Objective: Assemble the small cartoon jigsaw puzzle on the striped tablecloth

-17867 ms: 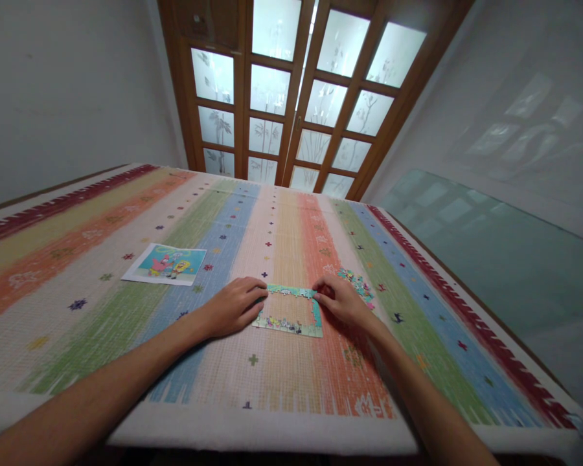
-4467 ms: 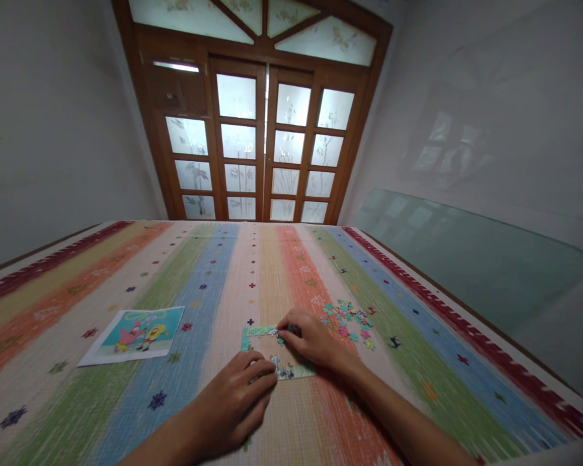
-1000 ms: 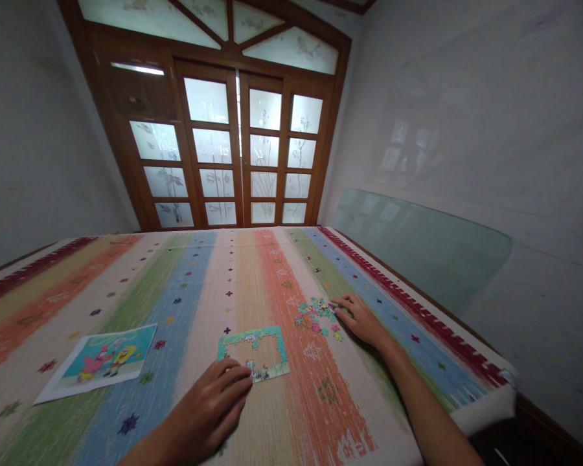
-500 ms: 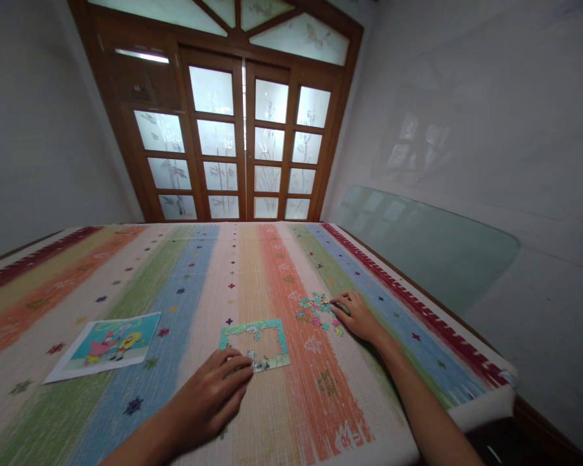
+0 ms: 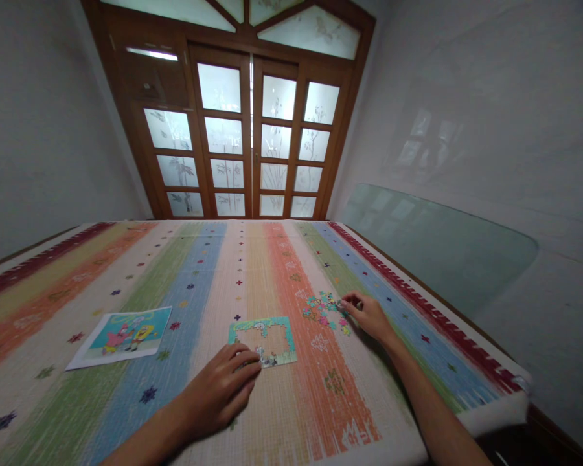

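Note:
A partly assembled jigsaw puzzle [image 5: 291, 355] lies on the striped cloth, its border joined and its middle largely open to the surface beneath. My left hand [image 5: 226, 383] rests on the puzzle's near left corner, fingers loosely bent and laid over the edge. To the right is a pile of loose jigsaw pieces [image 5: 323, 320], mostly teal with some pink and yellow. At the pile's right side my right hand [image 5: 369, 317] has thumb and fingers drawn together on what looks like a jigsaw piece, mostly hidden by the fingertips.
A printed cartoon picture [image 5: 129, 336] lies flat on the left. The striped tablecloth [image 5: 208, 278] covers the large table. A glass panel [image 5: 437, 239] leans on the right wall, and wooden doors [image 5: 250, 142] with frosted panes stand beyond the table.
The view has shifted slightly, so everything sits a little further right. My right hand's fingers have drawn back slightly from the pile; my left hand stays on the puzzle's corner.

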`<action>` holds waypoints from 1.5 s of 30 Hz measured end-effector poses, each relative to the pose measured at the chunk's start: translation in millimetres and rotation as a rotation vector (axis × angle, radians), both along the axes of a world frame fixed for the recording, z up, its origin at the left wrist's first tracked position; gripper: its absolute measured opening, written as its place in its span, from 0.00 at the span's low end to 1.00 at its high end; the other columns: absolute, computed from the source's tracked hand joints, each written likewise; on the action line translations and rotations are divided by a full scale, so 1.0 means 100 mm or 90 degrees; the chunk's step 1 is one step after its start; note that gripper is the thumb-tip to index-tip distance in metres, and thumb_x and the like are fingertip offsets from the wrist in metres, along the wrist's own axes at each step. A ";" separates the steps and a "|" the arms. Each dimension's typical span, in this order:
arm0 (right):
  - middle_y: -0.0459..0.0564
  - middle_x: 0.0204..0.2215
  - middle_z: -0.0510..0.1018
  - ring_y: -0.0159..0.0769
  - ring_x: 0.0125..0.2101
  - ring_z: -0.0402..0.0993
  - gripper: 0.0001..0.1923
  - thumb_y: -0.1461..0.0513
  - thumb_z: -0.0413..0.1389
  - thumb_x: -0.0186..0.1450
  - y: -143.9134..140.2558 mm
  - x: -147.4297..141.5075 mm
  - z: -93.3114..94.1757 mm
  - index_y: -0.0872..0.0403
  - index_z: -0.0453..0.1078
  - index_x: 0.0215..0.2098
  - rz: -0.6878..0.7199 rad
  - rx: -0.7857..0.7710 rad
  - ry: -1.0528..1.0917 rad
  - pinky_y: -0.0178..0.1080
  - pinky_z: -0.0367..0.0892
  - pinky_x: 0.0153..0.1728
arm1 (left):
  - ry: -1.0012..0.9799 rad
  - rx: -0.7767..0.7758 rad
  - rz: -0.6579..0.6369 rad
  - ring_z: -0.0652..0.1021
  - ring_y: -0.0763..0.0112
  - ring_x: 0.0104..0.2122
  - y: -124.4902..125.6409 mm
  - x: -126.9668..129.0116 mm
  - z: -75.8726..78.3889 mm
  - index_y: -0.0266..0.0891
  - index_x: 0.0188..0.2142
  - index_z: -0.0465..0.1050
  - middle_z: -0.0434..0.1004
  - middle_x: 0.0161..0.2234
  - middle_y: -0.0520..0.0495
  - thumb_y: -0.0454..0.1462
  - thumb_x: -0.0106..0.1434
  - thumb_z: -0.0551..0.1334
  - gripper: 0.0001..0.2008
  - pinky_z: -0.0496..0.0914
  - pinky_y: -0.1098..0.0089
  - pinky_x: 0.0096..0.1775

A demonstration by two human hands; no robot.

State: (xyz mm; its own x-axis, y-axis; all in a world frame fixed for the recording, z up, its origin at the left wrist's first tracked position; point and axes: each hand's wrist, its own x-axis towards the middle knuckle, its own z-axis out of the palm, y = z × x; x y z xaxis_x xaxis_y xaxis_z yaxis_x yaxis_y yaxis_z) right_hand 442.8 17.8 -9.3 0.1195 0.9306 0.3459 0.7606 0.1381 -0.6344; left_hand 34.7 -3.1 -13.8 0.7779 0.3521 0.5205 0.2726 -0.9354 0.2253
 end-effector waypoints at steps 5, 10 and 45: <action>0.50 0.29 0.82 0.34 0.25 0.70 0.12 0.54 0.57 0.66 0.00 -0.63 0.07 0.53 0.79 0.36 0.138 0.011 0.073 0.37 0.65 0.29 | -0.007 -0.010 0.002 0.77 0.59 0.49 -0.02 0.01 0.01 0.38 0.53 0.74 0.80 0.48 0.40 0.27 0.69 0.55 0.17 0.75 0.57 0.51; 0.48 0.28 0.82 0.34 0.27 0.72 0.05 0.62 0.62 0.64 0.06 -1.41 0.11 0.52 0.80 0.36 0.296 -0.047 0.069 0.36 0.66 0.31 | 0.000 -0.007 0.002 0.76 0.58 0.49 -0.02 0.02 0.01 0.37 0.53 0.74 0.80 0.48 0.40 0.27 0.69 0.55 0.17 0.75 0.56 0.51; 0.51 0.29 0.78 0.37 0.35 0.71 0.09 0.65 0.59 0.67 0.00 -1.82 0.06 0.56 0.79 0.30 0.328 -0.014 -0.264 0.38 0.61 0.36 | -0.027 -0.021 0.006 0.76 0.60 0.45 -0.01 0.08 0.03 0.36 0.48 0.74 0.79 0.44 0.41 0.26 0.69 0.54 0.13 0.73 0.59 0.48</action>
State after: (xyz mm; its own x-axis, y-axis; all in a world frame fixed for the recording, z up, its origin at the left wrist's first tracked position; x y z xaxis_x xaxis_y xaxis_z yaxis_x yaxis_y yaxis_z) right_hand 260.9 18.3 -3.6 -0.4812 0.8409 0.2476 0.7829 0.5394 -0.3101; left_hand 42.3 -4.0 -11.2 0.7526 0.3762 0.5405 0.2704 -0.9249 0.2673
